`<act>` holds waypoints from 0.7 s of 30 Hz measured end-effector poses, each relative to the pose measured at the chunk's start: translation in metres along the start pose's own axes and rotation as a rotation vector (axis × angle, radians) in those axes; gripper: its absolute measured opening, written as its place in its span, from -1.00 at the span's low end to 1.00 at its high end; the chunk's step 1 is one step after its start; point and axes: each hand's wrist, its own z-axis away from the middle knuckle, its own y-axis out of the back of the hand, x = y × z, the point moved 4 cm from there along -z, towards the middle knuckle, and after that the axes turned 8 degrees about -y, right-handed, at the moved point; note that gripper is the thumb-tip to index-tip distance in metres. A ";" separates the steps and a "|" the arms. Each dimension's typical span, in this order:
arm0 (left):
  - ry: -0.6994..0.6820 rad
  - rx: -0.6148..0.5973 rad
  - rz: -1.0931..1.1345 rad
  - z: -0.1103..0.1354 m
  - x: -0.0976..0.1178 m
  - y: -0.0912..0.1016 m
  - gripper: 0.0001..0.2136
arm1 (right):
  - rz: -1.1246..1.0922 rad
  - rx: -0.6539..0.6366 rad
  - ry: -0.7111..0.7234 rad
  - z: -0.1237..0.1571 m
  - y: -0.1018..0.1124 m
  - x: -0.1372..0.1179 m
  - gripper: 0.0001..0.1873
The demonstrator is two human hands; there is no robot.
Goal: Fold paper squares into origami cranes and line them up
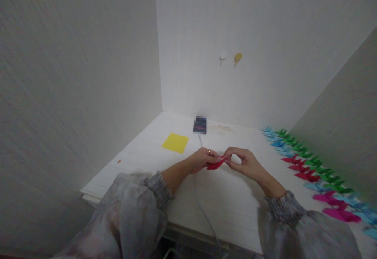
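A small piece of folded red paper (215, 165) is held above the white table between my two hands. My left hand (203, 159) is closed round its left part, the thumb lying along the top and a ring on one finger. With thumb and forefinger, my right hand (240, 160) pinches the paper's right end, leaving a round gap between those fingers. Part of the paper is hidden behind my left fingers. Left of and beyond my hands, a flat yellow paper square (175, 143) lies on the table.
Rows of folded paper cranes (306, 172) in blue, green, red and pink line the right side of the table (141, 153). A phone-like device (200, 125) leans near the back wall, its grey cable (203, 212) running under my hands. Two hooks (238, 57) hang on the wall.
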 end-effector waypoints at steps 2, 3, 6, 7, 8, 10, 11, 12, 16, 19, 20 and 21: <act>0.014 0.005 -0.004 0.000 -0.001 0.000 -0.73 | 0.029 -0.011 0.016 0.000 0.001 0.000 -0.94; 0.021 0.009 -0.006 0.000 -0.002 0.001 -0.73 | 0.044 -0.014 0.024 0.001 0.001 0.000 -0.93; 0.031 0.017 0.003 -0.001 -0.004 0.002 -0.72 | 0.093 -0.021 0.052 0.001 0.002 0.001 -0.90; 0.031 0.016 0.008 -0.001 -0.004 0.002 -0.73 | 0.110 -0.023 0.064 0.002 0.002 0.001 -0.90; 0.032 0.014 0.011 -0.001 -0.004 0.002 -0.73 | 0.128 -0.024 0.078 0.002 0.003 0.000 -0.90; 0.036 0.015 0.012 -0.001 -0.005 0.001 -0.73 | 0.158 -0.021 0.103 0.002 0.003 -0.001 -0.89; 0.035 0.017 0.011 -0.001 -0.005 0.002 -0.73 | 0.169 -0.018 0.111 0.002 0.003 -0.001 -0.89; 0.031 0.020 0.011 -0.001 -0.005 0.002 -0.72 | 0.177 -0.014 0.116 0.002 0.004 -0.002 -0.88; -0.031 0.032 0.018 -0.002 -0.005 0.003 -0.68 | 0.225 0.020 0.130 0.002 0.003 -0.003 -0.85; -0.124 0.083 0.005 -0.005 -0.004 0.004 -0.67 | 0.301 0.082 0.163 0.002 0.001 -0.003 -0.85; -0.156 0.103 -0.001 -0.006 -0.003 0.005 -0.67 | 0.330 0.109 0.176 0.002 0.000 -0.002 -0.86; -0.182 0.121 -0.010 -0.007 -0.002 0.005 -0.66 | 0.357 0.135 0.190 0.002 -0.001 -0.002 -0.86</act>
